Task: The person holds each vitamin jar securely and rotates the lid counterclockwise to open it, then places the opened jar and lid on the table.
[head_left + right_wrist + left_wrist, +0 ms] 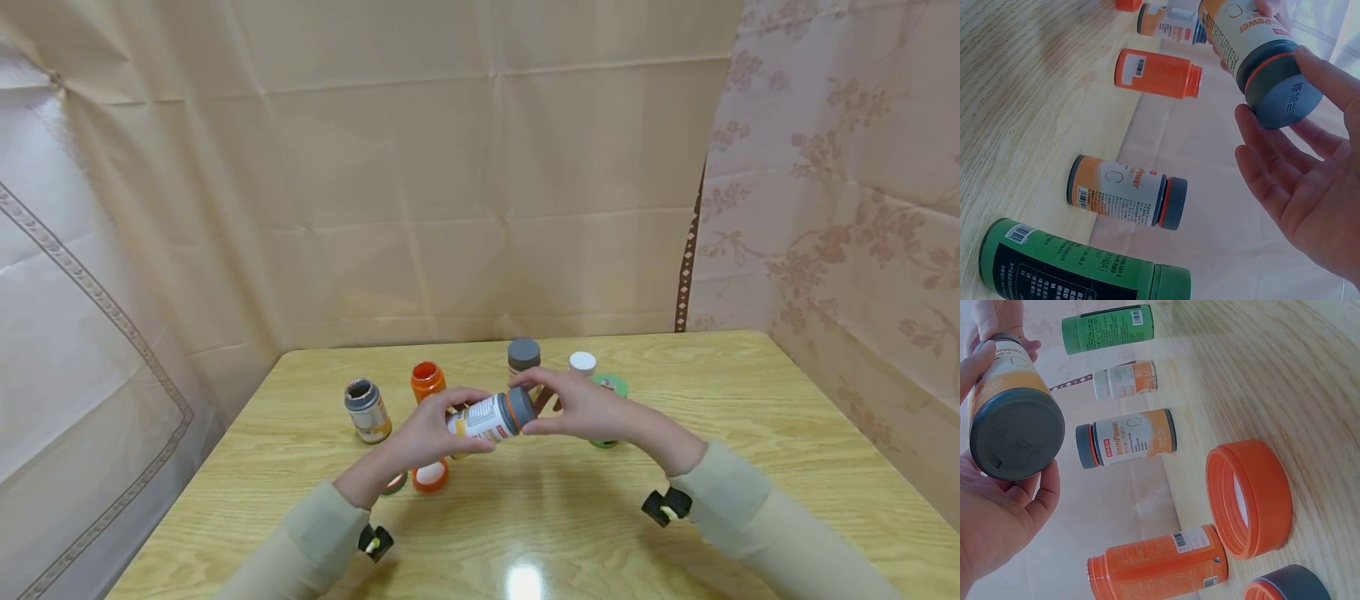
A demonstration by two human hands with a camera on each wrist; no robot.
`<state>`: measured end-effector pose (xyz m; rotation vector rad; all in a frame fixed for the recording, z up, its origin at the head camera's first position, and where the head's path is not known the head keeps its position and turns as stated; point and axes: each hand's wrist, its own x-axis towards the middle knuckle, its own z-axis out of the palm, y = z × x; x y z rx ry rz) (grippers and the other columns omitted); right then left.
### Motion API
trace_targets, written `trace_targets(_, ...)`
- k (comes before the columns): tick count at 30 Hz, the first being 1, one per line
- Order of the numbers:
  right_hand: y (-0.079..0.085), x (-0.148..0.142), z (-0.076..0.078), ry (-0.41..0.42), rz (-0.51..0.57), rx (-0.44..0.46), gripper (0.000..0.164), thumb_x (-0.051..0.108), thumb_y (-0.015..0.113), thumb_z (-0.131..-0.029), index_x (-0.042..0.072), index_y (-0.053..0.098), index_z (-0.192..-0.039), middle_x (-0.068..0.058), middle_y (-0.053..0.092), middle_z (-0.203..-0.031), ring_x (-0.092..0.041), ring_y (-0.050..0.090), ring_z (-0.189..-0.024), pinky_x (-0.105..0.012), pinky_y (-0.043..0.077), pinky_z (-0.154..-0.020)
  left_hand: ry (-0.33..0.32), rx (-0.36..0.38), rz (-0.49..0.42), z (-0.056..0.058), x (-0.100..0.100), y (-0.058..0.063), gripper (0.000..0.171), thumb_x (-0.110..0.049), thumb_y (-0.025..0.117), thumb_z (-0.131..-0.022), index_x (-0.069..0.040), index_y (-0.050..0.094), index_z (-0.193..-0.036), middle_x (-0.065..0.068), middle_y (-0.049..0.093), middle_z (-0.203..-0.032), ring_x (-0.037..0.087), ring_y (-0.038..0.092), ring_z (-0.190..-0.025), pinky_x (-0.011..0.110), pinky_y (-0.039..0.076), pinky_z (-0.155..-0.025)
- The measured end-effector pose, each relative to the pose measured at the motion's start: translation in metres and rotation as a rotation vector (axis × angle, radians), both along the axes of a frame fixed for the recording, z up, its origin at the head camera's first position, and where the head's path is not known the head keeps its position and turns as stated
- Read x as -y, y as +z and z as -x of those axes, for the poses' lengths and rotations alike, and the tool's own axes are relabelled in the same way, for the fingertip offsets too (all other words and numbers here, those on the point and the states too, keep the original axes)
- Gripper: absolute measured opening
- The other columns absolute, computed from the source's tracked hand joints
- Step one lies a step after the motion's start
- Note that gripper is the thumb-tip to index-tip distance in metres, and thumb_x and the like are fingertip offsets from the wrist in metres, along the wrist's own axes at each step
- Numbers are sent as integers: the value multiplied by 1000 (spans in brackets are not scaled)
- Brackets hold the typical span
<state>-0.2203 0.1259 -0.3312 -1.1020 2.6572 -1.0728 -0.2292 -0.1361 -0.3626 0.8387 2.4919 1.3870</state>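
Above the middle of the table, my left hand grips a white and orange supplement bottle round its body. The bottle lies tilted, nearly sideways, its dark grey base facing the left wrist camera. My right hand pinches the grey cap between thumb and fingers. In the right wrist view, the cap sits on the bottle with an orange ring under it. A second capped bottle of the same kind stands behind my right hand.
Uncapped grey-necked and orange bottles stand at the left. Near my left forearm lie an orange lid and a smaller grey lid. A white-capped bottle and a green canister stand back right. Curtains surround the table.
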Motion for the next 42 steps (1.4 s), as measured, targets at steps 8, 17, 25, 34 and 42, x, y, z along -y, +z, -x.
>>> trace_targets(8, -1, 0, 0, 17, 7, -40, 58, 21, 80, -83, 12, 52, -133, -4, 61, -122, -16, 62, -96, -38, 51, -77, 4, 9, 10, -2, 0, 1, 55, -27, 84, -78, -17, 62, -127, 1, 59, -115, 23, 54, -93, 36, 50, -76)
trace_targets(17, 0, 1, 2, -17, 18, 46, 52, 37, 62, -95, 9, 49, -137, -9, 58, -128, -21, 61, -103, -35, 52, -78, -3, -2, 17, 1, 2, -3, 54, -30, 84, -77, -18, 63, -126, 0, 60, -114, 24, 54, -92, 36, 50, -75)
trace_targets(25, -2, 3, 3, -25, 6, 137, 47, 41, 50, -101, 8, 52, -134, -7, 63, -111, -21, 60, -100, -39, 52, -78, -10, 10, 3, 0, 0, 0, 54, -28, 84, -77, -20, 63, -126, -1, 60, -113, 23, 54, -93, 36, 49, -75)
trace_targets(34, -4, 3, 4, -4, 10, 121, 43, 37, 60, -97, 8, 55, -128, 0, 63, -101, -16, 59, -94, -34, 51, -77, -6, 15, 11, -1, -1, 2, 54, -29, 84, -77, -21, 63, -126, -2, 60, -113, 23, 54, -93, 36, 49, -76)
trace_targets(42, -1, 1, 2, -12, 12, 79, 49, 33, 71, -90, 9, 55, -129, 1, 62, -105, -15, 59, -92, -31, 52, -75, -13, 4, 11, 1, 0, 1, 53, -29, 83, -78, -19, 63, -126, -1, 60, -114, 26, 54, -95, 37, 49, -78)
